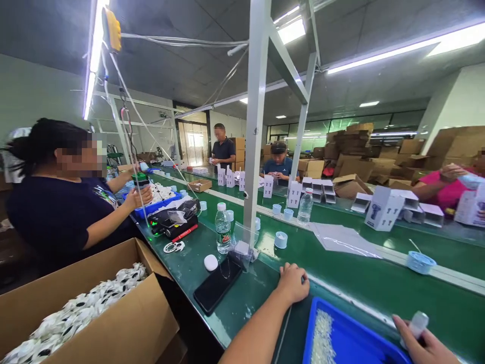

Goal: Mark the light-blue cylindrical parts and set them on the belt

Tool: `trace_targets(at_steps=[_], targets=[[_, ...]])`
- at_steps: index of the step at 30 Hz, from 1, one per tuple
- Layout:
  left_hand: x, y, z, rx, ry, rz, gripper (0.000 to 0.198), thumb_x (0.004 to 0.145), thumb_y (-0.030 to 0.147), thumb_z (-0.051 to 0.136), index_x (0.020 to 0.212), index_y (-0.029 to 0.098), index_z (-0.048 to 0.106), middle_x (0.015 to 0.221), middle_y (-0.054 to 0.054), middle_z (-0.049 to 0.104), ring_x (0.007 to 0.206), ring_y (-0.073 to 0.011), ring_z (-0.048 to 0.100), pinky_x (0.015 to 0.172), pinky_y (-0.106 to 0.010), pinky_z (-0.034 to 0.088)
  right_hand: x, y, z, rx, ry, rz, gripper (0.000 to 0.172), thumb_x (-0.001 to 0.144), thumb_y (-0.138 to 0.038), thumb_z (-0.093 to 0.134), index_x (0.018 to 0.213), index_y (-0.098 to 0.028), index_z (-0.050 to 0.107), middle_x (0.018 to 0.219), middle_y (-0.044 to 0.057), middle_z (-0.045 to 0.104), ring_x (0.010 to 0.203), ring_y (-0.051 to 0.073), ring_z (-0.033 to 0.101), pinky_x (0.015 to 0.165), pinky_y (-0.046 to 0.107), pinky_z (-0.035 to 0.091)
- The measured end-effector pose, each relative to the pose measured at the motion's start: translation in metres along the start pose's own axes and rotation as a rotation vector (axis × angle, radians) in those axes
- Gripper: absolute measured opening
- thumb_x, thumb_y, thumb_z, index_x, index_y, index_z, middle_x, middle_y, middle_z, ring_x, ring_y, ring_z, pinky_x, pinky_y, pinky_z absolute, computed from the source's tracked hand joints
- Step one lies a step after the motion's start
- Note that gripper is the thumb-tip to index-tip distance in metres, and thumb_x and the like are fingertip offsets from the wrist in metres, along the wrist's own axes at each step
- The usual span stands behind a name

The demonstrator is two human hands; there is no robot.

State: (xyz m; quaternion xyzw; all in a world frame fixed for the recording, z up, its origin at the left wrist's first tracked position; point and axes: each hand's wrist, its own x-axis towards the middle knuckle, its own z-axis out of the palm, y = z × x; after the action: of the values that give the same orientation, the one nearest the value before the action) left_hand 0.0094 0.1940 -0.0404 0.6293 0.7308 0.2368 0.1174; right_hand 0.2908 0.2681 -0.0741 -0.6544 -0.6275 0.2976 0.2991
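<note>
**A:** Where is the small white cylinder (418, 322)?

**B:** At the lower right, pinched in the fingertips of the right hand (420, 346), just past the far right corner of the blue tray (352, 349).

**A:** Which way does it lie?

**B:** Tilted. Its long axis runs from lower left to upper right, with the free end up and away from the person.

**A:** What room is there around it?

**B:** The tray's near rim runs off the bottom of the view. Beyond the tray, a pale strip borders the green belt (364, 283), which is bare for a stretch. A round blue cap (420, 262) and some clear sheets (341, 235) lie farther off.

**A:** And the hands?

**B:** The right hand comes in from the bottom corner, palm up. The left hand (293, 282) rests knuckles up on the bench beside the tray's left rim, with its forearm slanting in from below. Its fingers are curled under, and I cannot tell whether they hold anything. A black phone (217, 285) lies to its left, near a metal post (253, 151).
</note>
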Motion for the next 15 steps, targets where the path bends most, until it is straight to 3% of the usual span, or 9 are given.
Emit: trace_targets(at_steps=[5, 15], targets=[[0.001, 0.0, -0.002, -0.004, -0.008, 0.018, 0.021, 0.081, 0.028, 0.044, 0.088, 0.021, 0.062, 0.1, -0.007, 0.057, 0.102, -0.0238, 0.045, 0.089, -0.04, 0.036, -0.016, -0.02, -0.007, -0.044, 0.024, 0.013, 0.048, 0.06, -0.069, 0.042, 0.072, -0.025, 0.06, 0.072, 0.012, 0.069, 0.074, 0.035, 0.064, 0.067, 0.041, 0.047], [0.0, 0.001, -0.004, 0.03, -0.003, 0.017, 0.019, 0.084, 0.027, 0.043, 0.087, 0.021, 0.061, 0.102, -0.006, 0.059, 0.103, -0.0223, 0.046, 0.088, -0.037, 0.035, -0.014, -0.013, -0.002, 0.014, 0.086, -0.051, 0.051, 0.063, -0.067, 0.045, 0.075, -0.022, 0.064, 0.067, 0.011, 0.069, 0.069, 0.033, 0.064, 0.063, 0.038, 0.046]])
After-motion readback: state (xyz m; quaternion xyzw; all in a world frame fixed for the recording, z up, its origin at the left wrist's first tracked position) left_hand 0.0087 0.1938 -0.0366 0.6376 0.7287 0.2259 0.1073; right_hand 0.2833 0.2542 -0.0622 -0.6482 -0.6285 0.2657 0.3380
